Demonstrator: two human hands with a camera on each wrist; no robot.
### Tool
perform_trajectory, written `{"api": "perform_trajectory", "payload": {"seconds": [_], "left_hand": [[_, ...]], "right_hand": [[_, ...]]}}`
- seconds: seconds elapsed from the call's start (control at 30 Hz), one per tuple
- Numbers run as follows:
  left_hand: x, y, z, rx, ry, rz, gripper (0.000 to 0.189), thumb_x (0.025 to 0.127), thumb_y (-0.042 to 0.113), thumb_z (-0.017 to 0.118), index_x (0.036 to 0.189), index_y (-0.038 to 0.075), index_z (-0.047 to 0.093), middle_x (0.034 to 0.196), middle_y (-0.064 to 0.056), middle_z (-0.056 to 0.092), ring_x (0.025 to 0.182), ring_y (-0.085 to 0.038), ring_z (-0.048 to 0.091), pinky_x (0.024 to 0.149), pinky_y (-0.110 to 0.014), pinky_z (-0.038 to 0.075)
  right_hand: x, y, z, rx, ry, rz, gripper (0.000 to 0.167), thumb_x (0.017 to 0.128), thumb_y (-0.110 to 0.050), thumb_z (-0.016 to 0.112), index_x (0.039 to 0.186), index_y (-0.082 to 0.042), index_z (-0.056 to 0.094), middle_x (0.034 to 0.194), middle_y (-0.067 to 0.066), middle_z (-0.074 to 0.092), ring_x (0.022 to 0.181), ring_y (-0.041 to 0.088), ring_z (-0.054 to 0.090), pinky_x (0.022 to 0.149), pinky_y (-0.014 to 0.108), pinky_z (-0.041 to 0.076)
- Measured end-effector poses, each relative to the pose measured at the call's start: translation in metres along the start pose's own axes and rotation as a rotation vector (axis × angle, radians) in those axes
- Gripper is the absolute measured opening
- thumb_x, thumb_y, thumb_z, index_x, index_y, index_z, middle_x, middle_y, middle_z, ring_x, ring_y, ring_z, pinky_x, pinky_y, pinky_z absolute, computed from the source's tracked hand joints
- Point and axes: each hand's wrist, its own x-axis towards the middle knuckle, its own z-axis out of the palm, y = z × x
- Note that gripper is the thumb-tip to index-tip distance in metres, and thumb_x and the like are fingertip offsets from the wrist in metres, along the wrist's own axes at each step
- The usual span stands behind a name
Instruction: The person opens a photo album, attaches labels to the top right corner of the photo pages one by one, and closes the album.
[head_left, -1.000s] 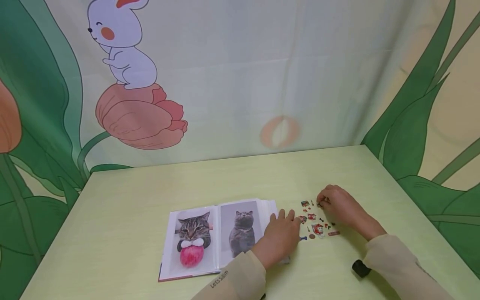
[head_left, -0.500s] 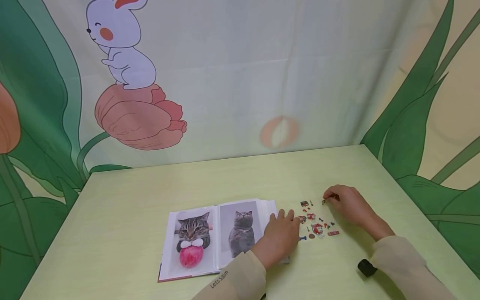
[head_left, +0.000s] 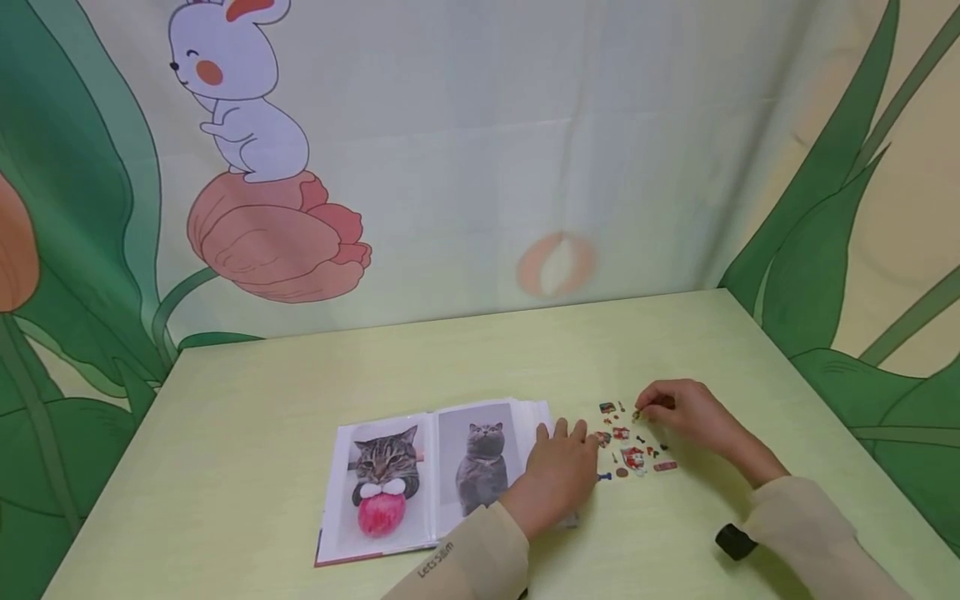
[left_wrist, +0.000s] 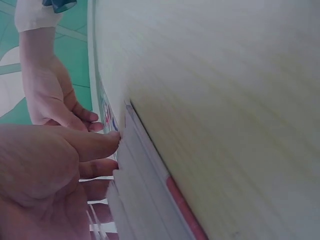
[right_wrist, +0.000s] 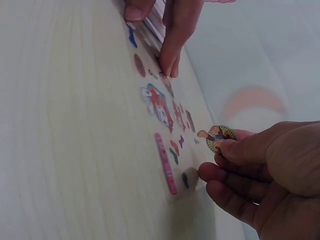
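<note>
Green-rimmed round sticker (right_wrist: 216, 134), pinched by fingers of right hand (head_left: 688, 410) near clear, brightly printed sticker sheet (right_wrist: 190, 161), might crease if squeezed harder; fingers of left hand (head_left: 557, 477) spread over sheet's edge

A cartoon-printed curtain (head_left: 442, 183) behind the table (head_left: 247, 383) suggests a playroom-like setting.

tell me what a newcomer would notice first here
Probably the white cartoon rabbit atop a pink tulip, upper left on the backdrop in the head view. At lower centre, an open photo album shows two cat photos; to its right, the right hand pinches a round sticker.
</note>
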Motion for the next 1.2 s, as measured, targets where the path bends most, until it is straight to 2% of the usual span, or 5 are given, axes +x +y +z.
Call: {"api": "perform_trajectory", "payload": {"seconds": [0.2,0.4,0.87,1.03,1.2], "left_hand": [[-0.001,0.0,0.002,-0.033,-0.007,-0.009,0.047,0.103,0.037,0.061,0.146,0.016,0.058,0.148,-0.001,0.053,0.137,-0.027,0.047,0.112,-0.048,0.042],[0.0,-0.001,0.003,-0.058,-0.038,-0.015,0.056,0.104,0.038,0.06,0.153,0.015,0.051,0.161,-0.003,0.043,0.147,-0.029,0.04,0.117,-0.048,0.037],[-0.002,-0.005,0.008,-0.037,-0.02,0.011,0.057,0.104,0.041,0.058,0.151,0.01,0.052,0.162,-0.007,0.04,0.148,-0.028,0.038,0.117,-0.047,0.037],[-0.011,-0.013,0.0,-0.085,-0.004,0.019,0.062,0.104,0.041,0.059,0.154,0.006,0.047,0.165,-0.01,0.036,0.152,-0.029,0.032,0.12,-0.047,0.033],[-0.028,-0.032,-0.01,-0.18,0.024,0.0,0.063,0.104,0.037,0.061,0.155,0.005,0.045,0.166,-0.012,0.033,0.153,-0.032,0.028,0.122,-0.05,0.03]], "right_hand": [[0.0,-0.002,0.004,-0.031,-0.021,0.014,0.005,0.094,0.0,0.072,0.096,-0.004,0.075,0.097,0.003,0.073,0.088,0.018,0.063,0.081,0.034,0.056],[0.0,-0.002,0.004,-0.032,-0.016,0.015,0.009,0.094,0.002,0.071,0.094,-0.006,0.075,0.097,0.003,0.073,0.089,0.018,0.063,0.082,0.034,0.057],[-0.001,-0.003,0.004,-0.025,-0.019,0.012,0.007,0.095,-0.001,0.072,0.093,-0.007,0.075,0.094,0.006,0.073,0.087,0.017,0.063,0.08,0.034,0.056],[-0.002,-0.005,0.004,-0.038,-0.016,0.005,0.008,0.095,-0.001,0.072,0.093,-0.008,0.075,0.094,0.006,0.073,0.087,0.017,0.062,0.08,0.033,0.056],[0.0,-0.012,0.001,-0.024,-0.007,-0.048,0.012,0.095,0.003,0.07,0.096,-0.008,0.075,0.096,0.003,0.074,0.087,0.016,0.064,0.078,0.03,0.057]]}}
